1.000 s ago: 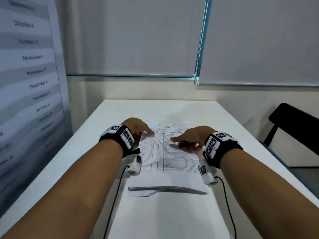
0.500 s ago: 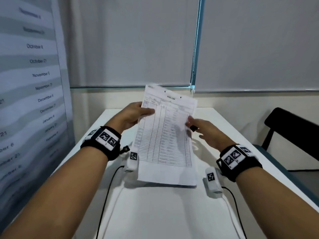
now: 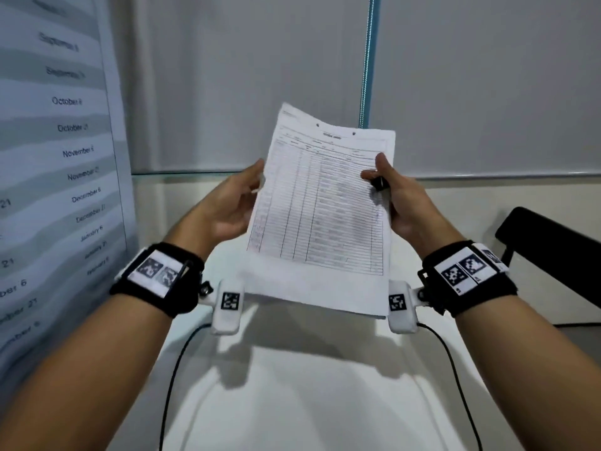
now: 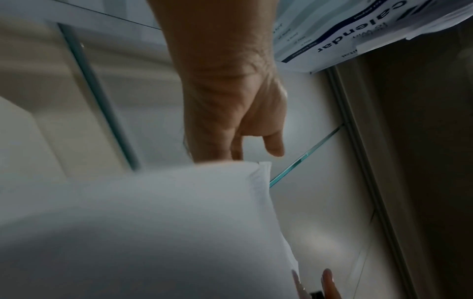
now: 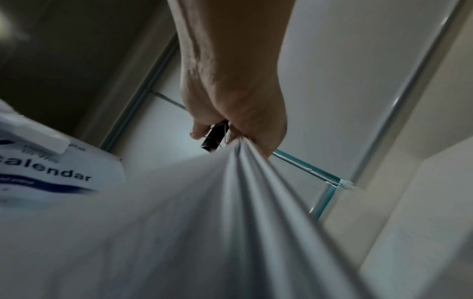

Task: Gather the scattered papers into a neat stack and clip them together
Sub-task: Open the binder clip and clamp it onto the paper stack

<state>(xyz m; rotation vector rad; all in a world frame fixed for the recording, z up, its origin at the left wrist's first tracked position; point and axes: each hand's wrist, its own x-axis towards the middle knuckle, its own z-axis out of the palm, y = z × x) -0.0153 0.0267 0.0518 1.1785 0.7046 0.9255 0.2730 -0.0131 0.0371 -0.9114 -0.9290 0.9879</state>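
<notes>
A stack of white papers (image 3: 320, 216) with a printed table on the top sheet stands nearly upright in the air above the white table (image 3: 292, 402). My left hand (image 3: 240, 203) grips the stack's left edge, with its fingers behind the sheets. My right hand (image 3: 390, 193) grips the right edge and also holds a black binder clip (image 3: 379, 183) against it under the thumb. In the right wrist view, the clip (image 5: 213, 139) sticks out between the fingers of my right hand (image 5: 230, 101), above the bunched paper edges (image 5: 243, 182). The left wrist view shows my left hand (image 4: 243, 121) behind the stack (image 4: 153, 222).
A large calendar poster (image 3: 58, 157) covers the wall at the left. A black chair (image 3: 553, 249) stands to the right of the table. Closed blinds (image 3: 487, 76) hang behind. Black cables (image 3: 172, 385) trail from both wrist cameras over the tabletop.
The stack lay flat on the table under both hands a second ago. Both hands have lifted it, tipped it upright and raised it higher.
</notes>
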